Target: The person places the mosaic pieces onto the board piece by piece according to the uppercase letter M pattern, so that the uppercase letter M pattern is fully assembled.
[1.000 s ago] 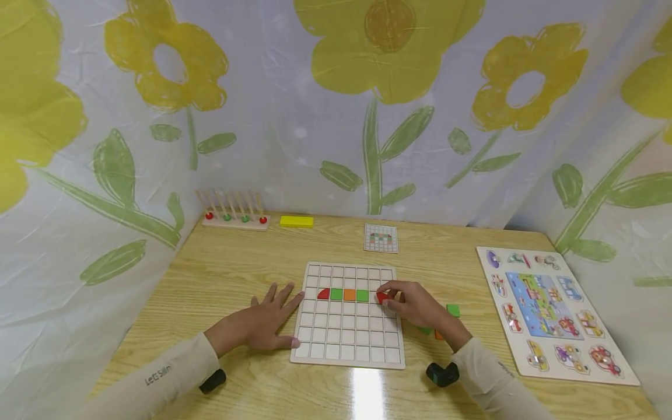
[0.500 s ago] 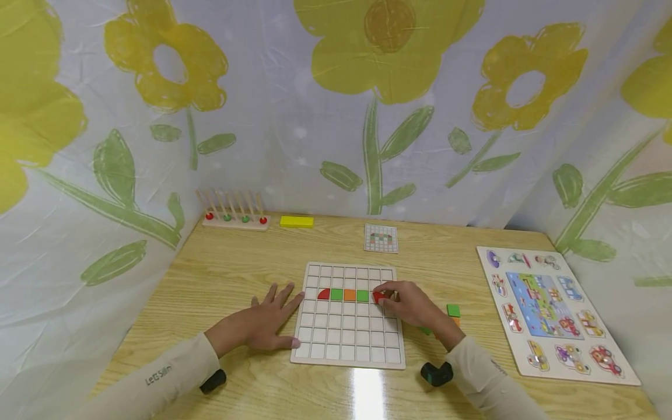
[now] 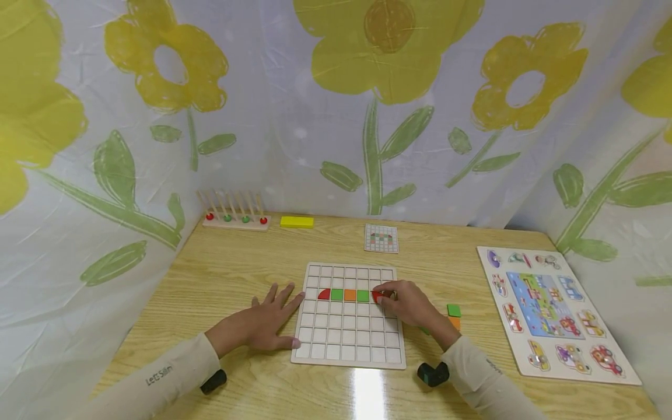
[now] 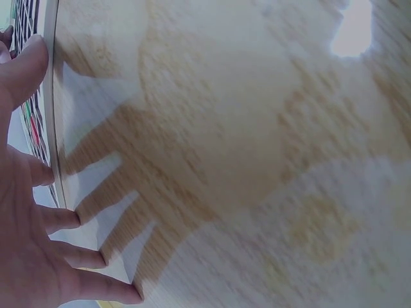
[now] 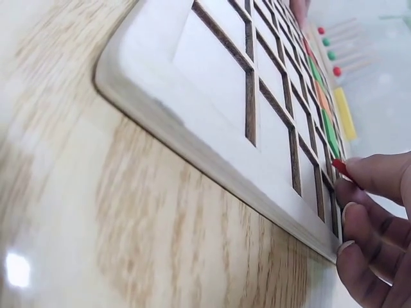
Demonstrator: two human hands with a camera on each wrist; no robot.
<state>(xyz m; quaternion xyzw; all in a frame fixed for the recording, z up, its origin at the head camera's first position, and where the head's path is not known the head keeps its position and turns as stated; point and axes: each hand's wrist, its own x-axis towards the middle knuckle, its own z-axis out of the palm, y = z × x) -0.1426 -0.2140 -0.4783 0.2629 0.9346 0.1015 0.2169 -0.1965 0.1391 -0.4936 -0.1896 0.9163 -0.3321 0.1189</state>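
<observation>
A square wooden grid board (image 3: 348,337) lies mid-table. One of its rows holds a red quarter-round tile (image 3: 324,294), a green tile (image 3: 337,295), an orange tile (image 3: 350,295) and a second green tile (image 3: 363,296). My right hand (image 3: 412,303) pinches another red tile (image 5: 343,168) between thumb and fingers, at the cell right of that second green tile. In the right wrist view this tile tilts up from the grid. My left hand (image 3: 265,324) lies with fingers spread, touching the board's left edge at the thumb and index finger.
Behind the board lies a pattern card (image 3: 381,238). A bead peg stand (image 3: 236,221) and a yellow block (image 3: 297,222) sit at the back left. Loose green (image 3: 454,310) and orange tiles (image 3: 455,322) lie right of the board, before a vehicle puzzle (image 3: 556,315).
My right hand has shifted slightly left with the red tile, bringing it beside the second green tile. The left hand has stayed in place.
</observation>
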